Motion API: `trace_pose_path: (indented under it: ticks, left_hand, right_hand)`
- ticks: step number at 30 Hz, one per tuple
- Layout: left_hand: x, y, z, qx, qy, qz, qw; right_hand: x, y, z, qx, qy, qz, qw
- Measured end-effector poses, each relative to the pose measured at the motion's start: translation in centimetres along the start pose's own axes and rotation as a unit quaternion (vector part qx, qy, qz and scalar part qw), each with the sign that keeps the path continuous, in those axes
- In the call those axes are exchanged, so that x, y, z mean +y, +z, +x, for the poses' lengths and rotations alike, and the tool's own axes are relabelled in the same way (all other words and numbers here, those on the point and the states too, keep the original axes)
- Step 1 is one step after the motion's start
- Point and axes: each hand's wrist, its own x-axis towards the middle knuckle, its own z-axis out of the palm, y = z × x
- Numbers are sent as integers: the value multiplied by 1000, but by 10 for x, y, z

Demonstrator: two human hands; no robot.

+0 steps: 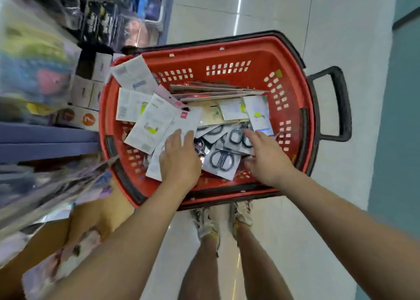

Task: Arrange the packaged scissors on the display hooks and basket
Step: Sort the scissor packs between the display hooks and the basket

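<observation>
I am wearing the only camera on my head; it is facing forward and steeply down, looking from close above into the red basket (pixel 227 57), which is filling the middle of the wide view. My shoes (pixel 205 223) are showing beneath it and shelving (pixel 45 136) is running along the left edge.

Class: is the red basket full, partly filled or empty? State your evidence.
Partly filled. Packaged scissors and white card packs lie piled across the floor of the basket, its slotted walls bare above them.

Perforated red plastic basket (pixel 293 56), glossy floor (pixel 272 8)
</observation>
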Motion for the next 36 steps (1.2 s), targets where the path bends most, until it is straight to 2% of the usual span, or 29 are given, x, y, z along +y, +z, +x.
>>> trace_pose_path:
  ticks: [3,5,7,10,13,15,18,21,23,27,29,31,32,34,36]
  left_hand:
    - [-11,19,29,-33,-55,-1,998]
    - [-14,25,36,-18,-51,16,998]
    - [-14,18,35,32,-34,6,999]
    - [-20,-12,30,124,-54,-62,989]
    - [-39,-35,31,189,-84,-160,965]
    - [-54,-35,38,203,-99,-147,963]
    - [-72,-28,54,172,-141,-118,968]
    - [-75,-21,67,78,-155,-133,976]
    - [-69,-19,64,44,-164,-173,970]
    - [-52,-33,34,101,-155,-242,953]
    - [-40,-48,11,114,-123,-316,934]
    - [-30,-55,-8,120,-90,-380,913]
    - [-25,-54,-16,112,-86,-432,891]
    - [-11,-51,-25,64,-117,-573,808]
    - [4,-55,-26,18,-172,-693,699]
  right_hand:
    - [10,27,40,-42,-8,-49,998]
    - [14,38,53,-51,-4,-59,997]
    - [15,42,57,-41,0,-62,997]
    - [9,34,50,-16,-7,-57,998]
    - [2,15,32,54,-45,-13,997]
    - [-3,3,17,101,-68,34,992]
    - [-14,1,-7,148,-100,72,981]
    - [-24,2,-20,186,-112,105,970]
    - [-29,-5,-25,222,-113,153,956]
    - [-43,-19,-33,291,-147,219,920]
    - [-51,-17,-33,284,-183,237,911]
    - [-59,-10,-30,241,-221,269,906]
    - [-63,-5,-29,211,-238,280,906]
    - [-70,5,-28,143,-252,299,909]
    - [-75,11,-26,102,-233,338,906]
